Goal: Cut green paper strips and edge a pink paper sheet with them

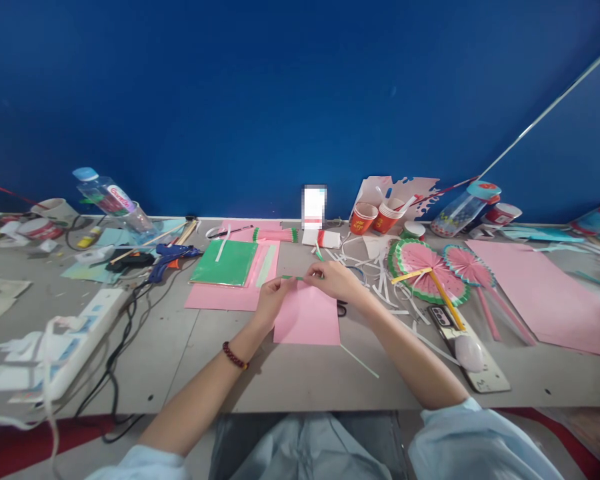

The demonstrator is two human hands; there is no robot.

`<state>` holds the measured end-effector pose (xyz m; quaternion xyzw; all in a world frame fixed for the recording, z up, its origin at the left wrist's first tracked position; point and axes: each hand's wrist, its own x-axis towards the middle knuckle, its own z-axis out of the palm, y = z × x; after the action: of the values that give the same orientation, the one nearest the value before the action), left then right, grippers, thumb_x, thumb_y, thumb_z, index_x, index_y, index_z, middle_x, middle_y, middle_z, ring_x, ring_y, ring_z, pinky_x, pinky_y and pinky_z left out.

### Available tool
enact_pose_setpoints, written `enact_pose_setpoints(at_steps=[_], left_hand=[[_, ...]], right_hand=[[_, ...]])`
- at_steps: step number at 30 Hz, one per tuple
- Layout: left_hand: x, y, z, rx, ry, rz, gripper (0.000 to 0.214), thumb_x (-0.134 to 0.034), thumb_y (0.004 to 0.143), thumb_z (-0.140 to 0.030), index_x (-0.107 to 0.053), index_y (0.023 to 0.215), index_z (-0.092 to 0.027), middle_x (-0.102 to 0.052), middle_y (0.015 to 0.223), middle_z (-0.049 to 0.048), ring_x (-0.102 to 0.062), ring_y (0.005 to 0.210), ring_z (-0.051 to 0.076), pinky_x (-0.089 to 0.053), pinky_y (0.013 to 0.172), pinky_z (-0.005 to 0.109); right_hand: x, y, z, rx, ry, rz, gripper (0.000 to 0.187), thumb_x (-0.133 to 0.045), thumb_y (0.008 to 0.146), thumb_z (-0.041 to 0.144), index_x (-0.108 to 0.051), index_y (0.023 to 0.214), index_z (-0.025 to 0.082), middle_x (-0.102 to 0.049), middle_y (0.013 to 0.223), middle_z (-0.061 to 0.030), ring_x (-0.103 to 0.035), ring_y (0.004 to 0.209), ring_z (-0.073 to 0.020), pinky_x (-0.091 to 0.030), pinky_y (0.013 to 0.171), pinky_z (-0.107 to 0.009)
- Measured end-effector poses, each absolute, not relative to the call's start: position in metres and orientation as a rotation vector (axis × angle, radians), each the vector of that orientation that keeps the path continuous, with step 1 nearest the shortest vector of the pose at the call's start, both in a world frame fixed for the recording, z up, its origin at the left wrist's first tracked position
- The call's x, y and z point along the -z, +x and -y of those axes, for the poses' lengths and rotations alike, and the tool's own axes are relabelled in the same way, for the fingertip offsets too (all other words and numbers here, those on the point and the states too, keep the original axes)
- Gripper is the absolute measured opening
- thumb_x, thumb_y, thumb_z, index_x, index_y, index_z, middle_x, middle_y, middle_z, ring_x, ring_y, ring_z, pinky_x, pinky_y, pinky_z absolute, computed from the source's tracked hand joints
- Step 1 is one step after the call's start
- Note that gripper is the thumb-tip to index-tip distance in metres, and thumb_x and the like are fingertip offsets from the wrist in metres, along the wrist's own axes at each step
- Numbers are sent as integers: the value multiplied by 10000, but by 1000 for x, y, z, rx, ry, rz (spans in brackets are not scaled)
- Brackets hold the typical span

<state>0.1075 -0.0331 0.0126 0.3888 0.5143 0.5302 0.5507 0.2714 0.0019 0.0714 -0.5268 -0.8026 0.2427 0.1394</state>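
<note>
A pink paper sheet (pixel 307 320) lies on the grey table (pixel 290 380) in front of me. My left hand (pixel 274 295) pinches its top left corner. My right hand (pixel 334 279) is closed at the top right edge. Between the two hands runs a thin green strip (pixel 293 277) along the sheet's top edge; both hands seem to hold it. A dark bead bracelet is on my left wrist.
Green and pink sheets (pixel 227 267) lie behind to the left, next to a blue glue gun (pixel 173 257). Watermelon paper fans (pixel 425 270), a ruler (pixel 473 357), white paper scraps, red cups (pixel 375 217) and a large pink sheet (pixel 545 293) sit right. Power strip (pixel 75 340) and cables left.
</note>
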Motion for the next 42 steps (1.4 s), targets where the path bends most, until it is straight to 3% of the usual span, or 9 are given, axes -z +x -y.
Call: enact_pose_setpoints(at_steps=[10,20,31,38,42], left_hand=[[-9,106,32,-1274,842,-1149,376,-737,634,-423,-489,520,-165,-455,531,-49,-384,532,84,-278,520,217],[-14,106,33,-1302,809,-1179,433,-756,606,-439,-440,490,-168,-365,488,-67,-310,492,66,-239,486,215],[-12,106,33,-1302,840,-1192,417,-742,634,-433,-453,493,-168,-366,484,-63,-301,489,68,-230,481,219],[-6,105,31,-1325,863,-1187,224,-720,649,-377,-656,659,-162,-627,668,-3,-539,682,140,-375,624,232],[-9,103,31,-1332,831,-1066,328,-610,717,-432,-706,818,-135,-701,817,59,-606,826,220,-428,732,291]], right_hand=[[-68,273,-5,-693,-1537,2325,173,-543,830,258,-706,880,232,-674,801,-12,-600,740,-153,-377,642,-233],[-65,275,-8,-703,-1552,2291,176,-545,823,285,-707,870,233,-687,843,-11,-599,751,-155,-371,638,-234],[-64,276,-9,-703,-1562,2280,148,-550,807,264,-691,829,225,-676,827,-9,-591,748,-150,-374,647,-229],[-65,276,-9,-698,-1577,2304,144,-549,803,259,-688,808,222,-681,825,-7,-594,743,-152,-367,634,-227],[-67,276,-8,-660,-1604,2325,158,-533,811,256,-688,822,229,-682,850,-11,-599,771,-162,-365,639,-232]])
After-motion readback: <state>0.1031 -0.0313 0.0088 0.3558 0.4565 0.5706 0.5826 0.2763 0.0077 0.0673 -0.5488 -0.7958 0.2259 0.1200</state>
